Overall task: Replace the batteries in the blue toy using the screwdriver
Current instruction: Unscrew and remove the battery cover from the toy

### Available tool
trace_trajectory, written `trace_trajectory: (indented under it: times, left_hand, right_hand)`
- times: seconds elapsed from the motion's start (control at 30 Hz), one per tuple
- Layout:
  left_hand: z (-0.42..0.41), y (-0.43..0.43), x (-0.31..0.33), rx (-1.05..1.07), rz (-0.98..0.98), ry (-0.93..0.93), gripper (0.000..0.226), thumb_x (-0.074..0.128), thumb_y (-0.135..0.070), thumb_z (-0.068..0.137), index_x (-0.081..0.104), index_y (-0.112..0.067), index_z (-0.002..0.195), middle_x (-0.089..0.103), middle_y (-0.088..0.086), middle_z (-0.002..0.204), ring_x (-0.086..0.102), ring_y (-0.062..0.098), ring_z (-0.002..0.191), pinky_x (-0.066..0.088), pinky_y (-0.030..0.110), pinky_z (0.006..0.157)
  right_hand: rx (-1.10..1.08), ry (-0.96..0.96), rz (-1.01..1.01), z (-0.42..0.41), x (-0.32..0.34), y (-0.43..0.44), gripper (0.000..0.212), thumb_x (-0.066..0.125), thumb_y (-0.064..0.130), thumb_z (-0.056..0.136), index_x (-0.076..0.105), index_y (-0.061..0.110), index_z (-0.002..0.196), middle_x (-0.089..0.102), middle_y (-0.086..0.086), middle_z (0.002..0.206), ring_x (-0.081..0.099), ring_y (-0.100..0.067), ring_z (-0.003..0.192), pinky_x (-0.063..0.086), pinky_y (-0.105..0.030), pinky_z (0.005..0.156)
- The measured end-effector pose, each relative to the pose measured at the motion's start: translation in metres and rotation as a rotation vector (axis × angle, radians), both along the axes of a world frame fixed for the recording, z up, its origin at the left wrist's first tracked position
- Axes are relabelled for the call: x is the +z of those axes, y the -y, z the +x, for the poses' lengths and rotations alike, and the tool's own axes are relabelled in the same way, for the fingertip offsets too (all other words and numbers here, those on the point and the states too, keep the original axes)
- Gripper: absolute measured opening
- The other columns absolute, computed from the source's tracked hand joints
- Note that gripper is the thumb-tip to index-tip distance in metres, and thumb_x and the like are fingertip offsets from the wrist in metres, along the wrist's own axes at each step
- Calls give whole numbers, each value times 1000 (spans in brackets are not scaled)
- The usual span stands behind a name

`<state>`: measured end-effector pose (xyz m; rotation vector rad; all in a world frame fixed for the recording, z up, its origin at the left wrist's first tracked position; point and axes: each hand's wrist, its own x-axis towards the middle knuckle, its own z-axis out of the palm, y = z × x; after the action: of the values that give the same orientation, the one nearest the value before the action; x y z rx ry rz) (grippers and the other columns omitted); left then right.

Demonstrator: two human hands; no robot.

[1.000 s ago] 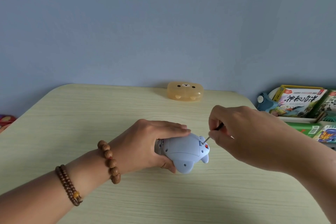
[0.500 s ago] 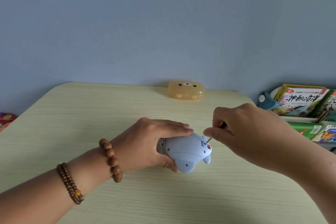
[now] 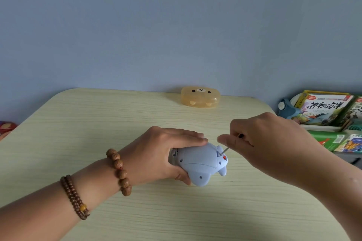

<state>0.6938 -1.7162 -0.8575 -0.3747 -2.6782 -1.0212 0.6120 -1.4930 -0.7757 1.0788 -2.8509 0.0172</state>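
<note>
While the tip sits in the screw recess (head view): my judgement is that the screwdriver (image 3: pixel 225 150) could slip out and chew the small screw head if the right hand (image 3: pixel 270 143) tilts the thin shaft or bears down too lightly.
Toy roll: the blue toy (image 3: pixel 197 160) is rounded and rests on the table (image 3: pixel 98 123); turning force could twist it away if the left hand (image 3: pixel 156 152) slackens.
Loose screw: once freed, a tiny screw could drop and roll off the table edge.
Left hand: wrapped round the toy's rear half, fingers laid over the top and thumb at the near side, holding it down.
Right hand: fingers pinched narrow on the screwdriver's dark handle, hiding most of it; only the metal shaft shows clearly.
Toy against hands: between them, inside the left grip and just below-left of the right fingertips; the shaft slants down to a spot beside the red spot (image 3: pixel 224 157) at the toy's right end.
Beyond: orange bear-faced case (image 3: pixel 200 97) at the far edge, well apart; books (image 3: pixel 325 109) off to the right.
</note>
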Motion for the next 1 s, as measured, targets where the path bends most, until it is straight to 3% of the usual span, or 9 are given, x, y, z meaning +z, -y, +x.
trace_trajectory:
  times: [0.2, 0.4, 0.53, 0.6, 0.8, 1.0]
  left_hand:
    - [1, -1, 2, 11, 3, 6, 83, 97, -31, 56, 64, -34, 132, 60, -21, 139, 52, -11, 127, 46, 22, 107]
    - [0, -1, 2, -1, -10, -2, 83, 98, -31, 55, 64, -32, 131, 61, -18, 138, 53, -10, 127, 46, 20, 105]
    - [1, -1, 2, 5, -9, -6, 83, 98, -30, 56, 64, -32, 131, 60, -18, 139, 52, -11, 127, 45, 18, 106]
    - [1, -1, 2, 6, -8, -6, 83, 98, -31, 55, 65, -32, 131, 60, -19, 138, 52, -11, 127, 45, 18, 106]
    - [1, -1, 2, 4, -28, -2, 83, 98, -32, 56, 64, -33, 132, 61, -18, 138, 53, -10, 127, 45, 18, 106]
    - [1, -2, 4, 10, -30, 6, 83, 97, -32, 56, 64, -33, 131, 60, -21, 137, 53, -10, 127, 45, 19, 106]
  right_hand:
    - [66, 99, -46, 4, 3, -4, 9, 48, 48, 94, 45, 40, 92, 59, 19, 80, 57, -4, 73, 42, -21, 58]
    - [47, -3, -40, -1, -1, -1, 40, 43, 65, 93, 53, 30, 76, 59, 11, 75, 56, -7, 70, 38, -25, 55]
    - [86, 92, -63, 3, 2, -6, 15, 47, 57, 92, 48, 42, 94, 60, 21, 87, 60, -3, 82, 47, -23, 65]
    - [79, 104, -60, 4, 4, -6, 8, 49, 48, 93, 48, 40, 92, 61, 20, 87, 58, -3, 78, 43, -20, 61]
    - [32, -13, 3, -2, -2, -3, 47, 44, 61, 94, 51, 26, 65, 57, 5, 68, 55, -11, 63, 36, -28, 51]
    - [87, -6, -46, -2, 5, -8, 34, 52, 69, 86, 69, 39, 87, 52, 14, 84, 52, -4, 73, 32, -23, 54]
